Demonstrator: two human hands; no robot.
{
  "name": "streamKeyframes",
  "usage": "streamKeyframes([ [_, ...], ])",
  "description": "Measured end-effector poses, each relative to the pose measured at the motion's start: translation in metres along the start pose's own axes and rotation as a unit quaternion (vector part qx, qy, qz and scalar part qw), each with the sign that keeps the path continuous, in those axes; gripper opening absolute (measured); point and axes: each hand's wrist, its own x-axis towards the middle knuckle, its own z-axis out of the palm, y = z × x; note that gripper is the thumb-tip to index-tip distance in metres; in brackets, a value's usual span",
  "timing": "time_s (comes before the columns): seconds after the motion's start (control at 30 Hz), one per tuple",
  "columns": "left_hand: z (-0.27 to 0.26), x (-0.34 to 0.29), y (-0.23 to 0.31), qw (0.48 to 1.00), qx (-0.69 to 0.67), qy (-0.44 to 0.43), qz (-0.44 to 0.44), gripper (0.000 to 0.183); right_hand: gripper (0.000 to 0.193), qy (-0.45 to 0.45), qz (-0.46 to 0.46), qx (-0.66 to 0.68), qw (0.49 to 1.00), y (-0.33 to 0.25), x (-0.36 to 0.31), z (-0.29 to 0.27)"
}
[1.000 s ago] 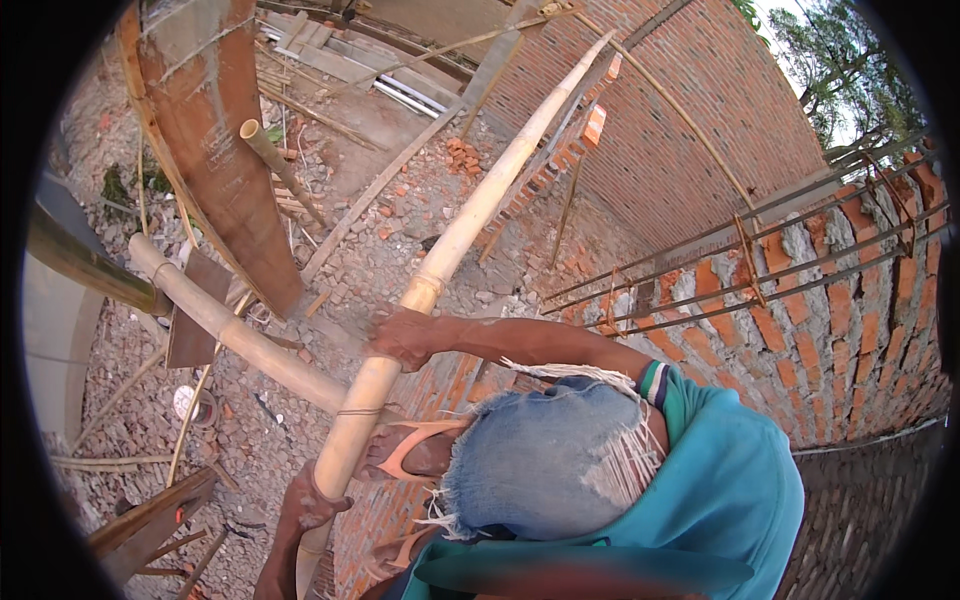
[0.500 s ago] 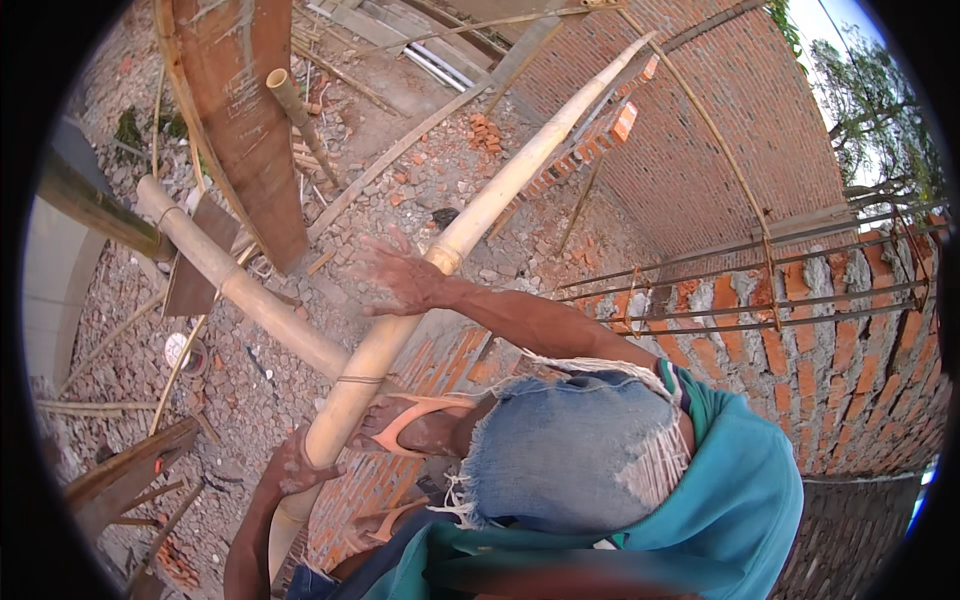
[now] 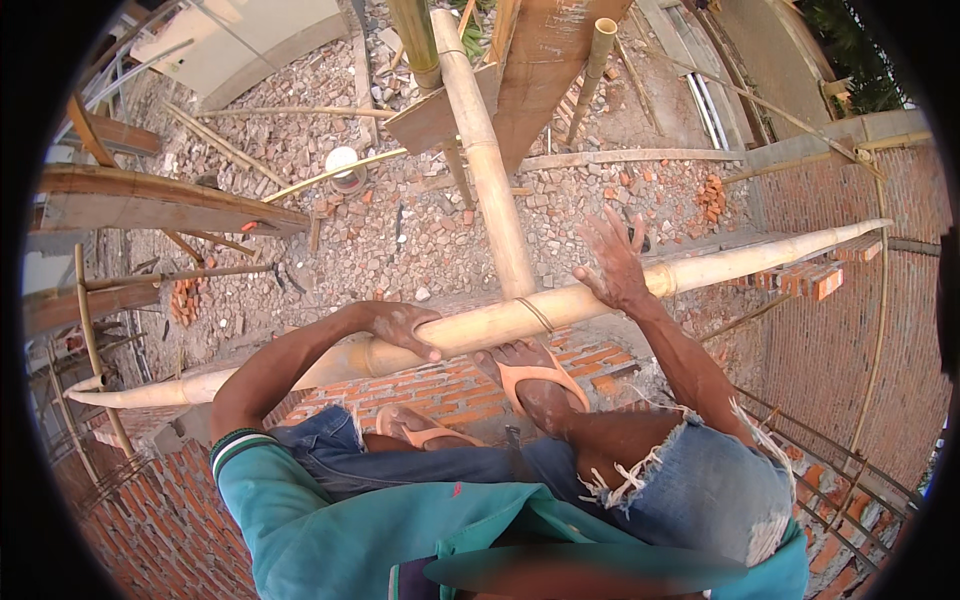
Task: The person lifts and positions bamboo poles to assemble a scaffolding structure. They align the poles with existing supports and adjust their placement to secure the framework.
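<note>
A pole (image 3: 490,330) spans the view crosswise before the person.
The left hand (image 3: 400,328) grips it, fingers curled over; next, a second bamboo (image 3: 485,165) reaches its far side beside a wire tie (image 3: 537,315); the right hand (image 3: 617,268) lies over the pole, fingers open and spread.

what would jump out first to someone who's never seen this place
Probably the long bamboo pole slanting nearly across the whole view, with the left hand on it and the right hand spread open over its far edge. Next, the orange sandals just below it, against red brickwork. Beyond, a second bamboo pole runs up toward the top edge.
</note>
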Motion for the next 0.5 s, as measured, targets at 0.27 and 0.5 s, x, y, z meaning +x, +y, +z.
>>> streamKeyframes([
  [0.27,-0.002,0.000,-0.040,0.997,-0.036,0.072,0.018,0.090,0.065,0.009,-0.004,-0.051,0.999,-0.018,-0.003,-0.012],
  [0.5,-0.012,-0.010,-0.069,0.992,0.028,0.097,-0.075,0.085,0.061,-0.046,-0.015,0.065,0.997,-0.018,0.000,0.006],
])
